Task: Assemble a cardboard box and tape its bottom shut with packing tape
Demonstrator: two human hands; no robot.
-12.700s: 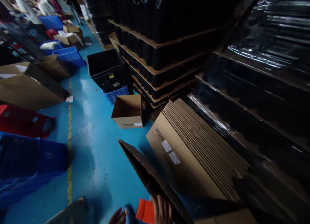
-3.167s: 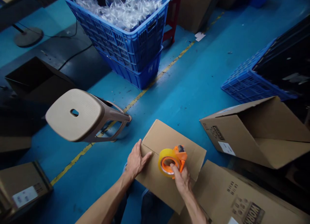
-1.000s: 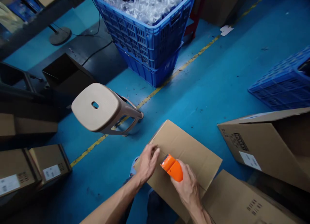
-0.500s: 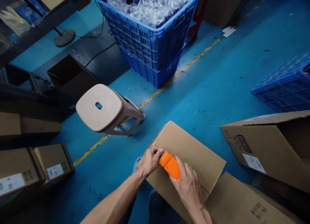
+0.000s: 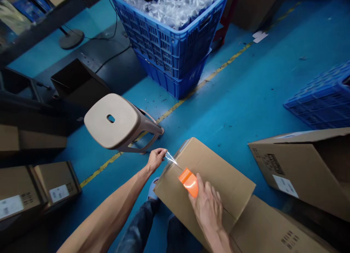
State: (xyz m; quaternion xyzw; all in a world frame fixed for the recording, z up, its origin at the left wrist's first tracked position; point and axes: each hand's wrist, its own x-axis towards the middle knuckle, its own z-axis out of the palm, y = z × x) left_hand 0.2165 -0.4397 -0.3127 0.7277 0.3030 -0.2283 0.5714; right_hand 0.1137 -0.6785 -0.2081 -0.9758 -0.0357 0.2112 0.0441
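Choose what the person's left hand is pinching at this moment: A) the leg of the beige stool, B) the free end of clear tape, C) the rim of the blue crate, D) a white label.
B: the left hand pinches clear tape stretched from the orange dispenser over the cardboard box.

head view, downward, near blue floor [image 5: 240,99]

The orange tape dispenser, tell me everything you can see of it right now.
The orange tape dispenser looks like glossy plastic; only its rounded body shows, the roll hidden under the right hand that grips it. It rests tilted on top of the cardboard box, near the box's left end. A clear strip of tape runs from its front to the left hand, which pinches the free end just past the box's edge.
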